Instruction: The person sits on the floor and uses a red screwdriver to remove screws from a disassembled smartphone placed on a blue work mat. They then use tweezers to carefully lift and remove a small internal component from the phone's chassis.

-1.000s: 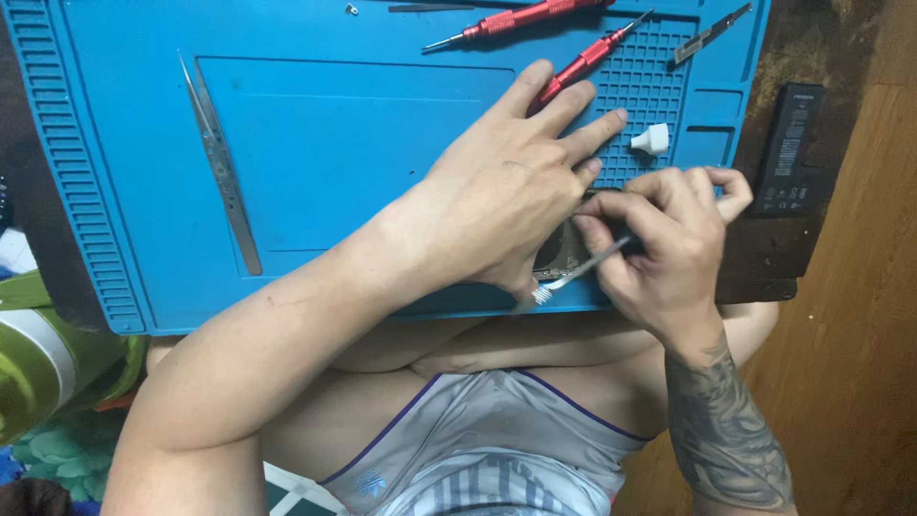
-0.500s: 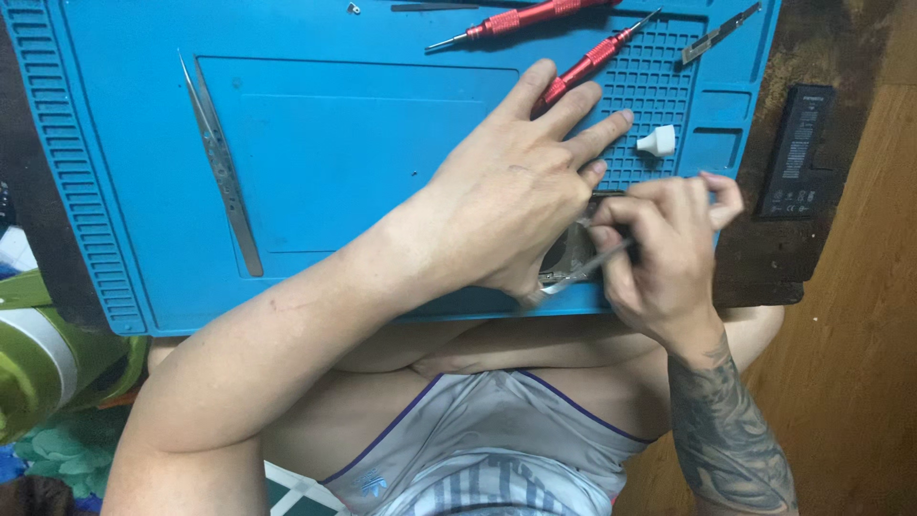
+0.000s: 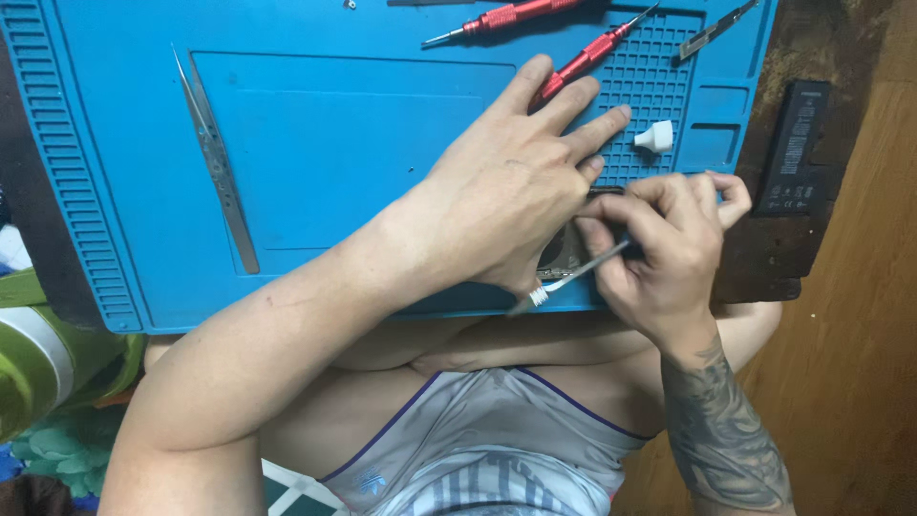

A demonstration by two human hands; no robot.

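Observation:
My left hand (image 3: 516, 196) lies flat, fingers spread, pressing down on a small dark device (image 3: 565, 250) at the near edge of a blue work mat (image 3: 315, 143). Most of the device is hidden under the palm. My right hand (image 3: 659, 248) pinches a thin metal tool with a white tip (image 3: 564, 282), angled across the device's lower edge; the white tip pokes out below my left palm.
Steel tweezers (image 3: 215, 158) lie on the mat's left part. Two red screwdrivers (image 3: 573, 43) and a metal pry tool (image 3: 718, 27) rest at the mat's far side, a small white cap (image 3: 655, 137) near them. A black flat battery-like part (image 3: 793, 148) sits on the wooden table at right.
My right hand has shifted the thin tool a little along the device's edge. My left hand stays pressed on the device.

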